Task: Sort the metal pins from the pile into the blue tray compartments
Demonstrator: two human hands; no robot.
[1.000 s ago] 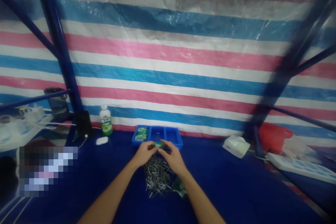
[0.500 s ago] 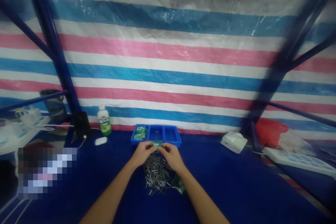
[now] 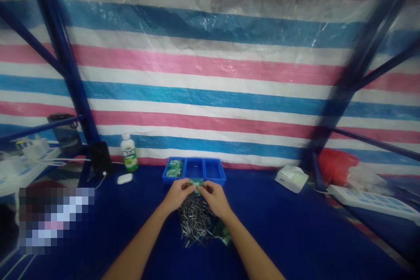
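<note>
A small green packet (image 3: 196,185) is pinched between my left hand (image 3: 177,193) and my right hand (image 3: 215,197), one at each side of it. Just below my hands lies a heap of thin metal pins (image 3: 196,223) on the dark blue table (image 3: 262,218). Behind them is a blue tray (image 3: 214,170) with three compartments; its left one holds green packets (image 3: 175,168). More green packaging (image 3: 224,232) lies right of the heap, partly covered by my right forearm.
A white bottle (image 3: 129,153), a white case (image 3: 125,178) and a black device (image 3: 99,159) stand or lie at the left. Rightward are a tissue pack (image 3: 292,178), a red bag (image 3: 336,167) and a power strip (image 3: 374,201). Blue posts flank the table.
The packet between my fingers now shows a little more of its green face. Both hands stay almost in place, still holding it; the view has shifted slightly.
</note>
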